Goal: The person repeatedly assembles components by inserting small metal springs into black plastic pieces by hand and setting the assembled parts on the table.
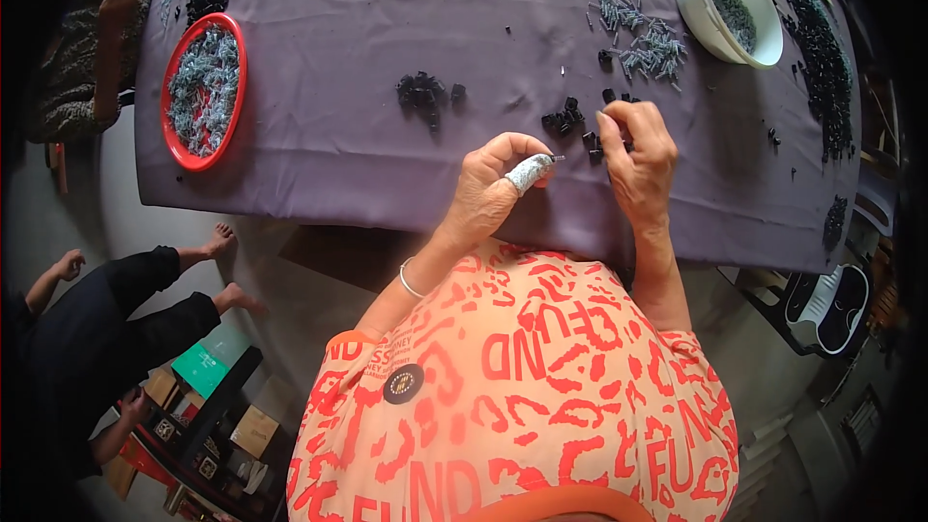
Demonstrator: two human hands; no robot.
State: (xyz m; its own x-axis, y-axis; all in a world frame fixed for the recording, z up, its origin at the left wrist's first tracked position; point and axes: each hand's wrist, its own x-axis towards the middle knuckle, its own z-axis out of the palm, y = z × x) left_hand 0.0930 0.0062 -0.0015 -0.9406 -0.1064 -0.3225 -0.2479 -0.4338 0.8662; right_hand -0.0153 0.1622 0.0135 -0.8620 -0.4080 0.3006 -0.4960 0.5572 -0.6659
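My left hand is over the near part of the table, its thumb wrapped in a whitish covering. Thumb and forefinger pinch a small thin grey pin, whose tip sticks out to the right. To its right, my right hand is closed with curled fingers over small black plastic pieces; whatever lies between its fingertips is hidden. A small heap of black pieces sits just beyond the gap between my hands. Farther off lies a loose pile of thin clear-grey pins.
A purple cloth covers the table. A red basin of greyish pieces stands left, a white tub of pins far right. Black pieces form more heaps. Other people sit at left, one by the table. A stool stands right.
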